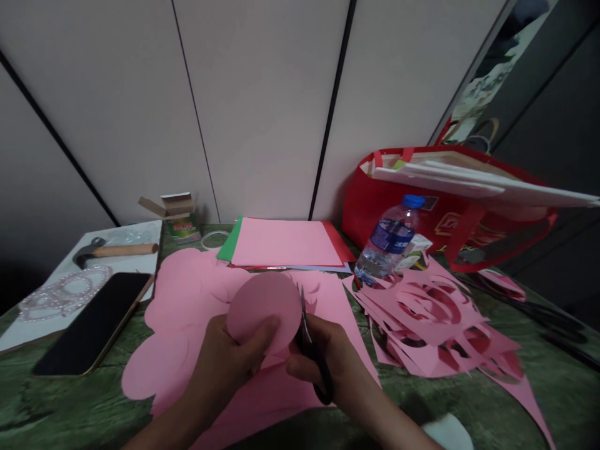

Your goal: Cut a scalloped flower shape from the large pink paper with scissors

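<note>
My left hand (239, 356) pinches a pink paper circle (265, 306) between thumb and fingers, holding it up over the table. In my right hand (323, 356) is a pair of scissors (309, 350) with black handles. Its blades point up and away, slightly parted, close beside the circle's right edge; whether they touch the paper I cannot tell. Below both hands lie pink paper sheets (262, 400). Several cut pink circles (159, 362) overlap in a pile to the left.
Pink offcuts (435, 319) heap up at right beside a tilted water bottle (389, 240) and a red bag (370, 200). Coloured paper (285, 240) is stacked at the back. On the left are a phone (96, 325), a hammer (122, 250), bead strings (65, 294) and a small box (182, 222).
</note>
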A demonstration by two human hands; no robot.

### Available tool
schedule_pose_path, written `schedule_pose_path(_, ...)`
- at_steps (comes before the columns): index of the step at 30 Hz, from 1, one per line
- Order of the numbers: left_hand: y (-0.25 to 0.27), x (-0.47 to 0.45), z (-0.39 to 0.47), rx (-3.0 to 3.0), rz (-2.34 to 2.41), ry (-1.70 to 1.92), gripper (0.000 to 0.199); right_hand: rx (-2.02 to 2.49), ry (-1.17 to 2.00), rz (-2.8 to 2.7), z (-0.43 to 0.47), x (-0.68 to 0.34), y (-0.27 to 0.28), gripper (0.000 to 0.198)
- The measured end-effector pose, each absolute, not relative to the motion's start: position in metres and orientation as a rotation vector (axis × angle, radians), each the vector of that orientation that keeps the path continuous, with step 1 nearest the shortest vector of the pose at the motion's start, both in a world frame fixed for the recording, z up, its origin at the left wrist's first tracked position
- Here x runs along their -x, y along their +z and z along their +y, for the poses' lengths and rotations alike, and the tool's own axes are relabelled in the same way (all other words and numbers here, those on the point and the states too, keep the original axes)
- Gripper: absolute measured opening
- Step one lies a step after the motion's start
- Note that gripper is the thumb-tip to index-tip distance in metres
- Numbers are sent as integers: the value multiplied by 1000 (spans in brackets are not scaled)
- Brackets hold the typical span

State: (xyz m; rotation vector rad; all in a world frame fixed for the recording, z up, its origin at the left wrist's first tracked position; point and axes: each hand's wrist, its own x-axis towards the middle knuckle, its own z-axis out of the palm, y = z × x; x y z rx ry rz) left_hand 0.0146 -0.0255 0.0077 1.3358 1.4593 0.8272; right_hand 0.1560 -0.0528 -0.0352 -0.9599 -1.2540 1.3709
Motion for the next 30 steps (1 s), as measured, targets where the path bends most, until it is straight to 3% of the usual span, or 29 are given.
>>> schedule_pose_path(14, 11, -15, -26, -1321, 1465, 854, 44, 1139, 1347, -1153, -51, -151, -33, 23)
schedule_pose_path(24, -4, -20, -22, -1471, 1371, 724, 50, 1196, 1056, -1057, -46, -155, -30, 22)
schedule_pose_path(26, -6, -22, -17, -1505, 1247, 777, 43, 1259, 936, -1041, -43, -162, -31, 23)
schedule_pose_path(30, -10, -6, -22, -1540, 1287, 1252, 13, 1362, 315, -899, -44, -183, -13, 19)
